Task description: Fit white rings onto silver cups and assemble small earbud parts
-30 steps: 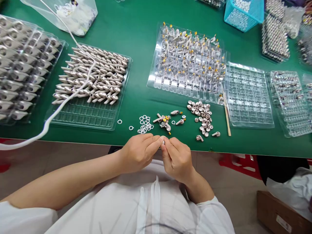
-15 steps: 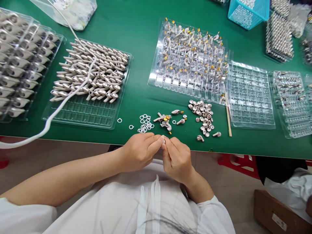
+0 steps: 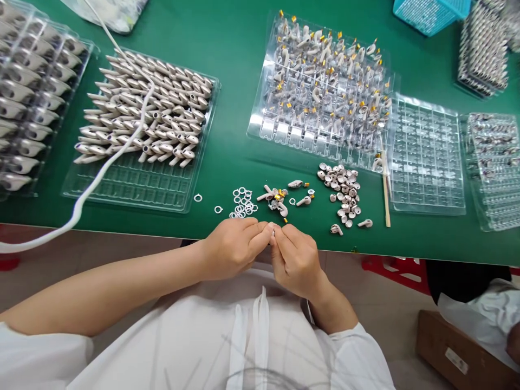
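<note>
At the table's front edge my left hand (image 3: 231,249) and my right hand (image 3: 298,260) meet, fingertips pinched together. Between them is a tiny pale earbud part (image 3: 273,233), mostly covered by the fingers. Just beyond my hands lies a small heap of earbud stem pieces (image 3: 280,205) with gold-coloured flex tabs. White rings (image 3: 246,208) are scattered to its left. On the right sits a pile of beige earbud caps (image 3: 345,190), with a few loose earbud pieces (image 3: 365,223) near it.
Clear trays hold beige earbud shells (image 3: 162,114) on the left and flex-tabbed parts (image 3: 320,81) at the back. A white cable (image 3: 93,181) crosses the left tray. A wooden stick (image 3: 386,197) lies beside a transparent tray (image 3: 426,157). A blue basket (image 3: 430,16) stands behind.
My view has shifted slightly, so the trays sit a little differently in it. Both hands keep the same pinch at the table edge.
</note>
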{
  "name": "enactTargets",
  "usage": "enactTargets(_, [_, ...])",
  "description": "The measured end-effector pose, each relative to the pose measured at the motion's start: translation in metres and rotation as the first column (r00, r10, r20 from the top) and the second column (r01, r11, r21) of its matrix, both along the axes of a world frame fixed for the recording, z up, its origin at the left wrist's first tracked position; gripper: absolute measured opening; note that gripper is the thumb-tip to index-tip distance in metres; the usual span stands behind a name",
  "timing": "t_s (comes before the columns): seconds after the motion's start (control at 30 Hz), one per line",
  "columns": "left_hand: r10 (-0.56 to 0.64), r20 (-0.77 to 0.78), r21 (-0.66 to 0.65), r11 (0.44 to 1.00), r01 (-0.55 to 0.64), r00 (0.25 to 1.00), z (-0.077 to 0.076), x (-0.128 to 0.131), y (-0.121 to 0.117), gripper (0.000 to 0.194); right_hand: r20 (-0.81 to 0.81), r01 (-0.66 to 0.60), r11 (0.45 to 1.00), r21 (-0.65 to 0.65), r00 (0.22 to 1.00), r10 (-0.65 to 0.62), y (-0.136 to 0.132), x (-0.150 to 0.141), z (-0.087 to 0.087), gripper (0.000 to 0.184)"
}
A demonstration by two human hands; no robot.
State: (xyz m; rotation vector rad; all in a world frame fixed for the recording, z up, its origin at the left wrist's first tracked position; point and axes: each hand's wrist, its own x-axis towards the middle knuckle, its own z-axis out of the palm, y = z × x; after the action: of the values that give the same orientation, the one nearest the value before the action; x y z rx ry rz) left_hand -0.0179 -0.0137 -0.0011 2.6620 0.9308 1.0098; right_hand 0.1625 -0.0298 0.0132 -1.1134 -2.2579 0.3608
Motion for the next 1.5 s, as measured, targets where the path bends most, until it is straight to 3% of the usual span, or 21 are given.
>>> enactTargets(0.33, [0.016, 0.059, -0.098, 0.995, -0.01, 0.998, 0.001, -0.003, 0.001, 0.022, 0.028, -0.01, 1.0, 0.002, 1.0, 0.01, 0.002, -0.002, 0.001, 0.019])
enactTargets(0.43, [0.042, 0.135, -0.102, 0.994, -0.028, 0.99, 0.002, -0.003, 0.003, 0.022, -0.006, 0.014, 0.994, -0.108, 1.0, -0.015, 0.002, 0.0, 0.003, 0.024])
enactTargets(0.5, [0.075, 0.216, -0.138, 0.989, -0.045, 0.974, 0.005, -0.002, 0.004, 0.018, -0.113, 0.007, 0.977, -0.212, 0.993, -0.032, 0.003, 0.003, 0.007, 0.028])
enactTargets(0.63, [0.241, 0.28, -0.364, 0.922, -0.129, 0.929, 0.019, -0.004, 0.002, 0.014, -0.265, 0.041, 0.942, -0.333, 0.955, -0.135, 0.003, 0.015, 0.014, 0.031])
enactTargets(0.77, [0.403, 0.319, -0.533, 0.825, -0.189, 0.858, 0.027, -0.012, -0.003, 0.008, -0.252, 0.166, 0.945, -0.282, 0.938, -0.24, 0.002, 0.022, 0.01, 0.03])
enactTargets(0.87, [0.436, 0.4, -0.501, 0.841, -0.205, 0.806, 0.027, -0.026, -0.005, 0.012, -0.243, 0.171, 0.963, -0.206, 0.945, -0.22, 0.004, 0.021, 0.004, 0.033])
enactTargets(0.97, [0.524, 0.347, -0.451, 0.82, -0.351, 0.778, 0.027, -0.049, -0.005, 0.012, -0.25, 0.178, 0.973, -0.144, 0.945, -0.21, 0.006, 0.019, -0.001, 0.037])
enactTargets(1.07, [0.659, 0.235, -0.411, 0.733, -0.542, 0.714, 0.029, -0.083, -0.007, 0.011, -0.264, 0.183, 0.979, -0.085, 0.944, -0.199, 0.009, 0.02, -0.005, 0.042])
enactTargets(1.2, [0.875, -0.027, -0.353, 0.444, -0.824, 0.483, 0.029, -0.132, -0.011, 0.016, -0.264, 0.173, 0.983, -0.06, 0.947, -0.183, 0.01, 0.022, -0.012, 0.049])
enactTargets(1.3, [0.94, -0.119, -0.327, 0.266, -0.907, 0.319, 0.028, -0.158, -0.01, 0.025, -0.269, 0.156, 0.985, -0.074, 0.948, -0.171, 0.01, 0.023, -0.014, 0.049])
enactTargets(1.4, [0.934, -0.21, -0.302, 0.22, -0.928, 0.29, 0.027, -0.171, -0.005, 0.019, -0.276, 0.136, 0.988, -0.075, 0.949, -0.151, 0.011, 0.024, -0.014, 0.048])
enactTargets(1.5, [0.91, -0.249, -0.233, 0.276, -0.932, 0.332, 0.025, -0.173, 0.001, 0.02, -0.277, 0.128, 0.988, -0.08, 0.95, -0.146, 0.01, 0.026, -0.016, 0.047])
